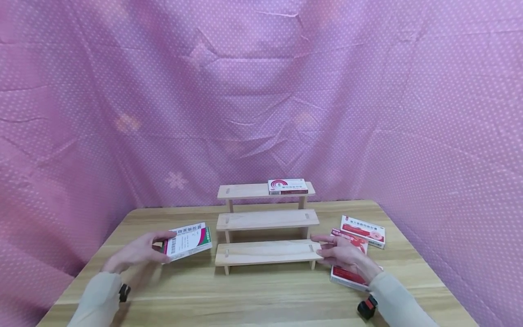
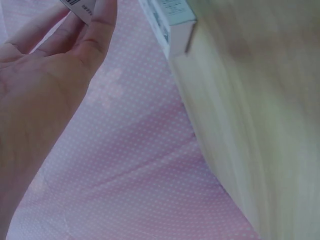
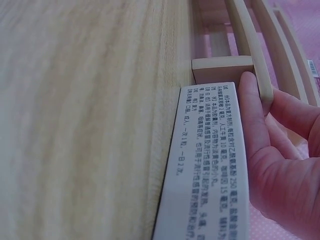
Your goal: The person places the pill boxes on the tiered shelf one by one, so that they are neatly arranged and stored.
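At the left of the table my left hand (image 1: pixel 140 250) pinches a white and magenta medicine box (image 1: pixel 187 240) by its left end. A green-edged medicine box (image 1: pixel 209 237) shows just behind and under it. In the left wrist view, a barcoded corner of a box (image 2: pixel 82 7) sits between the fingers. My right hand (image 1: pixel 346 255) grips the right end of the lowest shelf of a three-step wooden stand (image 1: pixel 265 252). In the right wrist view, the thumb lies along the front of the shelf's end (image 3: pixel 262 80), with fingers on its other side.
On the top step lies a white box with a magenta arc (image 1: pixel 288 185). Right of the stand are a white and red box (image 1: pixel 363 230), a red box (image 1: pixel 359 244) and another red and white box (image 1: pixel 347 278), partly under my right hand. A pink dotted cloth (image 1: pixel 261 113) hangs behind.
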{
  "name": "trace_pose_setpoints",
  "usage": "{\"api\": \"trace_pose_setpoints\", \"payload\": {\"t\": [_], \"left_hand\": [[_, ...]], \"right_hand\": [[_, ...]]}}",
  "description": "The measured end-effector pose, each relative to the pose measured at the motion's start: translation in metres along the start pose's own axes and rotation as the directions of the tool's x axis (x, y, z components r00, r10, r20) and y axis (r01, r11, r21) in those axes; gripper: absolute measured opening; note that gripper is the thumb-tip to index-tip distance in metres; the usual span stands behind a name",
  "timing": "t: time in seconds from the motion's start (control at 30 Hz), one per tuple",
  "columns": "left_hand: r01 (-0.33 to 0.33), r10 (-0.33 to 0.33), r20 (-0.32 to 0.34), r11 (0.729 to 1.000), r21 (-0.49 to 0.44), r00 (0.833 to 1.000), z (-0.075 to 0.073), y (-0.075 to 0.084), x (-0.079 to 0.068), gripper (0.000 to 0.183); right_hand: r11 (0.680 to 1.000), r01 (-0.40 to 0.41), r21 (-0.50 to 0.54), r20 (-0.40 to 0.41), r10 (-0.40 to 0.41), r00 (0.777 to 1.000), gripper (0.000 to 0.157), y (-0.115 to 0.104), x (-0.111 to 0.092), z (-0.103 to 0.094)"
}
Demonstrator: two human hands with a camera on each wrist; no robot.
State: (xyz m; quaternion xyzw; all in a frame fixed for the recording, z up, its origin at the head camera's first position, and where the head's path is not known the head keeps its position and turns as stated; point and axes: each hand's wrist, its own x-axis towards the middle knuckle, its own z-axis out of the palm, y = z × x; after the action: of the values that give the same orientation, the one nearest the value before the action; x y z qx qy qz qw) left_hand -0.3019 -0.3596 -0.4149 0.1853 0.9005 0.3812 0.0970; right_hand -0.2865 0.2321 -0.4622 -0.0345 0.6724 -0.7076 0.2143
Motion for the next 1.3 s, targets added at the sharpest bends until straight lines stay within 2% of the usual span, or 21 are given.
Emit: {"api": "trace_pose_setpoints", "payload": {"t": [0.17, 0.33, 0.57, 1.03, 1.3], "left_hand": [[-0.019, 0.018, -0.024, 0.998, -0.068, 1.0, -0.004, 0.008, 0.004, 0.082], [-0.043, 0.039, -0.056, 0.997, -0.07, 0.998, -0.011, 0.017, 0.006, 0.076], [0.021, -0.023, -0.091, 1.0, -0.02, 0.996, -0.015, 0.023, 0.006, 0.074], [-0.068, 0.067, -0.132, 0.998, -0.002, 0.989, -0.022, 0.034, 0.008, 0.076], [-0.081, 0.081, -0.173, 0.997, 0.008, 0.982, -0.024, 0.047, 0.012, 0.078]], "right_hand": [[1.0, 0.011, -0.009, 0.012, -0.01, 1.0, 0.057, 0.001, 0.0, 0.0], [1.0, 0.015, -0.013, 0.015, -0.015, 1.0, 0.055, 0.001, 0.0, -0.001], [0.999, 0.034, -0.012, 0.04, -0.033, 0.999, 0.058, 0.002, 0.0, -0.001], [1.0, 0.024, -0.002, 0.026, -0.024, 0.999, 0.058, 0.002, 0.0, -0.003], [1.0, 0.021, -0.006, 0.021, -0.021, 1.0, 0.057, 0.002, 0.0, -0.003]]}}
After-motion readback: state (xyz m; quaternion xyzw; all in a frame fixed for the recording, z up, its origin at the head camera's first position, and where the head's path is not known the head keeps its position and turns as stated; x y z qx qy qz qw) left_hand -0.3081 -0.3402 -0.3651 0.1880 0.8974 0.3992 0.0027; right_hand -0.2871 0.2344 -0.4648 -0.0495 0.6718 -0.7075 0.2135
